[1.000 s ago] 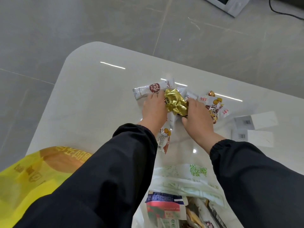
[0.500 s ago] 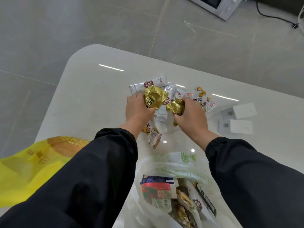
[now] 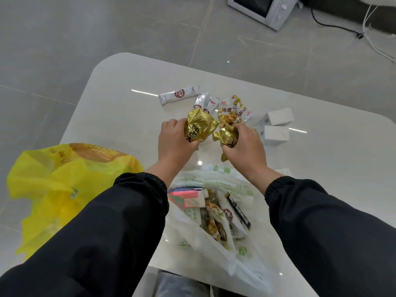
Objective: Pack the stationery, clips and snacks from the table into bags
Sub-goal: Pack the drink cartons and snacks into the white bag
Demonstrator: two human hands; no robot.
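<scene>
The left hand has its fingers curled and clamped round the large gold foil packet, a crumpled, creased, reflective wrapper with dark print that bulges out at 1 o'clock of the fist. The right hand has its fingers curled and clamped round the small gold foil packet, equally crumpled; a twisted foil end protrudes at 7 o'clock of that fist. The two packets lie just beside each other; whether they touch cannot be determined. Both wrists enter loose black sleeves with elastic cuffs. At 12 o'clock of the hands, on the glossy white table with a rounded corner, lie the remaining snacks: one long white stick sachet with a red round mark, apart at 11 o'clock; two similar sachets overlapping; and clear chestnut packets with red print. At 2 o'clock of the right hand are two plain white rectangular boxes, side by side. At 6 o'clock of the hands stands the thin, translucent white bag with green print, mouth open, containing a red-and-white carton, a flat black bar and mixed snack packets. At 9 o'clock of it slumps the wrinkled yellow bag. A white microwave sits on the grey tiled floor at 1 o'clock.
</scene>
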